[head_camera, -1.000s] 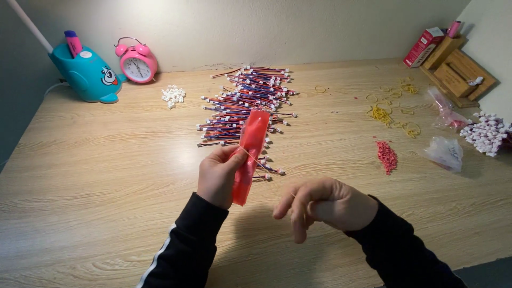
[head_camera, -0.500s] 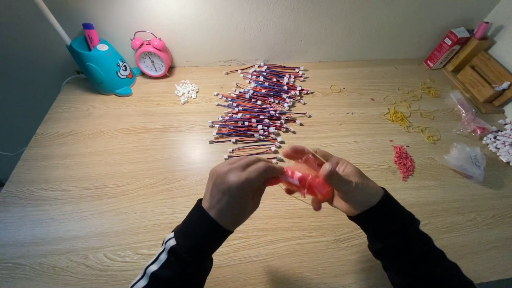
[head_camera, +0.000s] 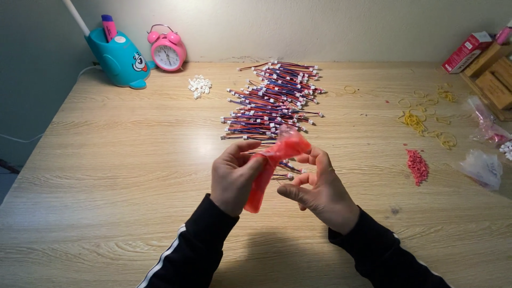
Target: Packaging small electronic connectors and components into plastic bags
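Fingers: left hand (head_camera: 233, 178) grips red pouch (head_camera: 272, 168); right hand (head_camera: 320, 186) touches it, loosely curled.
Axis: pouch slants toward table's (head_camera: 133, 160) far edge.

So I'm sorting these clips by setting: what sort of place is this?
Probably a home desk used for small assembly piecework: a wooden table against a wall, a pile of short wire leads, loose rubber bands, and a pink alarm clock.

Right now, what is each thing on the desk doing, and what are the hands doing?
Left hand: gripping the red bag.
Right hand: fingers touching the bag's top.
Red bag: held up, off the table.
Wire pile: lying loose.
Pink alarm clock: standing upright.
Rubber bands: scattered flat.
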